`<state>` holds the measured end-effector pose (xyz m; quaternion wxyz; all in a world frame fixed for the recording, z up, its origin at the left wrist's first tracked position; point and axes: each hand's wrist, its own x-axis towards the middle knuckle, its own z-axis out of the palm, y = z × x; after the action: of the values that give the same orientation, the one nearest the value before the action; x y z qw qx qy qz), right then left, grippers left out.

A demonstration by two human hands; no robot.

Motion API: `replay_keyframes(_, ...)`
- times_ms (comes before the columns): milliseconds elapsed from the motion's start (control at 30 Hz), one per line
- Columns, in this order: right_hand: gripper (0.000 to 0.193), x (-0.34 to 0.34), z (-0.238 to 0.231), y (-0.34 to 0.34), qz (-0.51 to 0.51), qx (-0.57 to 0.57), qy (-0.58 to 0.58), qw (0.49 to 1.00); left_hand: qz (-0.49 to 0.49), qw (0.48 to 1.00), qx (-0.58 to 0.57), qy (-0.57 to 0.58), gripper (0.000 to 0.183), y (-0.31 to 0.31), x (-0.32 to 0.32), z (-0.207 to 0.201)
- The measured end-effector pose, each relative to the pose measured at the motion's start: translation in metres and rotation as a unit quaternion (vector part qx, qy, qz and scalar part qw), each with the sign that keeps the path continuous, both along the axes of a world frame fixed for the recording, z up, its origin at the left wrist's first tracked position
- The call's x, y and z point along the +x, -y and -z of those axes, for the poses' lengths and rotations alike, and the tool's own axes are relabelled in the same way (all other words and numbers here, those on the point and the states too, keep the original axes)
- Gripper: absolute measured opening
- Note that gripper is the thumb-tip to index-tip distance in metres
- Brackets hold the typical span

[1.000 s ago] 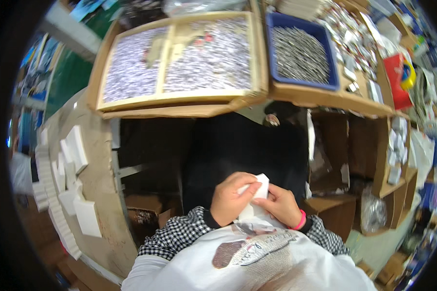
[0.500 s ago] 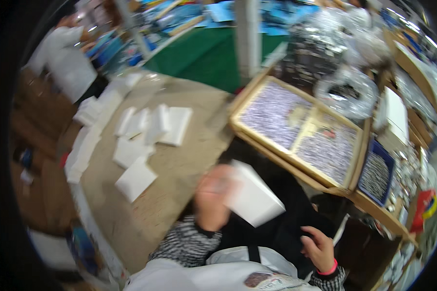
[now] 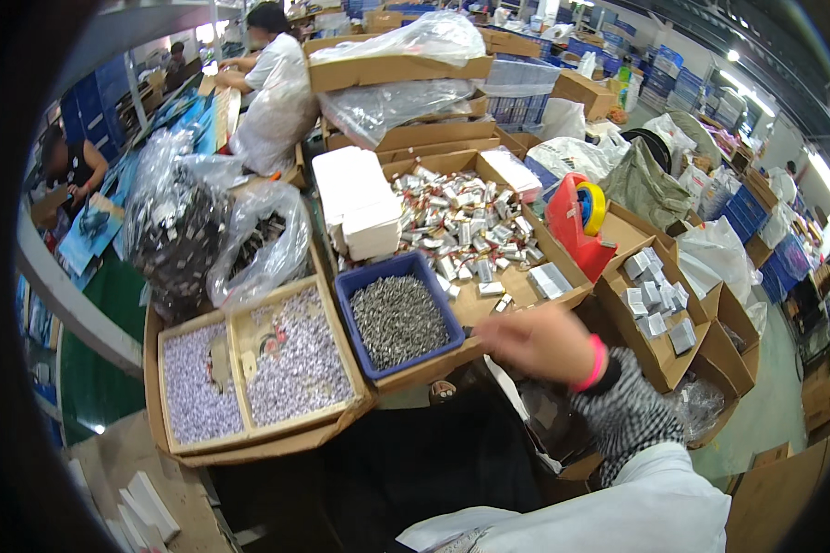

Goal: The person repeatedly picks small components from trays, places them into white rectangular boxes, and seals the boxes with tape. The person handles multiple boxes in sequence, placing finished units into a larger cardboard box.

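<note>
My right hand (image 3: 539,343), with a pink band at the wrist, reaches left over the front edge of a cardboard tray (image 3: 572,293). Its fingers stretch out, slightly blurred, and I see nothing held in them. Nearest to the fingertips is a blue plastic bin (image 3: 456,339) full of small grey metal pieces (image 3: 398,318). Behind the hand, the tray holds many small silver blocks with thin red wires (image 3: 470,221). A stack of white boxes (image 3: 355,203) stands at the tray's left. My left hand is out of view.
A divided wooden tray (image 3: 240,369) of small pale pieces lies left of the bin. Plastic bags of dark parts (image 3: 175,230) stand behind it. A red tape dispenser (image 3: 567,221) and a carton of silver-white blocks (image 3: 655,309) are at right. A person (image 3: 277,51) works at the far left.
My view has swung right, away from the table with white boxes. My right hand has moved up and forward to the trays. The left hand and the white box by it have left view.
</note>
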<state>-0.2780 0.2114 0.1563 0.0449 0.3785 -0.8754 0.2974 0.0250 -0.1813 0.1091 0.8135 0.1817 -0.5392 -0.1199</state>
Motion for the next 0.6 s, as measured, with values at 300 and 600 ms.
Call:
replay_keyframes(300,0.022,-0.22,-0.029,-0.063,0.167,0.397,-0.077,0.899,0.29,0.924,0.155,0.196,0.016,-0.085,-0.081,0.01)
replay_keyframes(600,0.038,-0.336,0.065,-0.07,0.14,0.405,-0.01,0.904,0.458,0.82,0.127,0.32,0.017,-0.12,-0.107,0.022)
